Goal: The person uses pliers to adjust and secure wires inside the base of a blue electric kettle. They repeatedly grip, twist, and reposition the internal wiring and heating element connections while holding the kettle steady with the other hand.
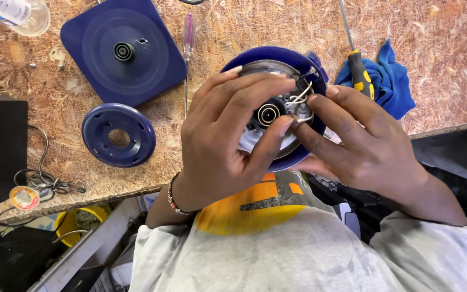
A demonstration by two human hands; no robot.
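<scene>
Lying far left on the surface [433, 32], a clear container [20, 15] bears a white-and-blue label. The left hand [228, 140] arches over the blue appliance underside [279, 108], fingers [255, 92] curled gripping it; the right hand [363, 146] pinches white wires [298, 97] inside.

I have a single view, from the camera worn on the person's head, looking almost straight down. It sits close: the left hand [228, 146] and right hand [363, 146] fill the middle, and the person's own chest takes up the bottom of the frame. The wooden workbench [449, 65] runs across the top half, its edge slanting slightly through the picture. With no second camera, no part of the scene overlaps.
</scene>
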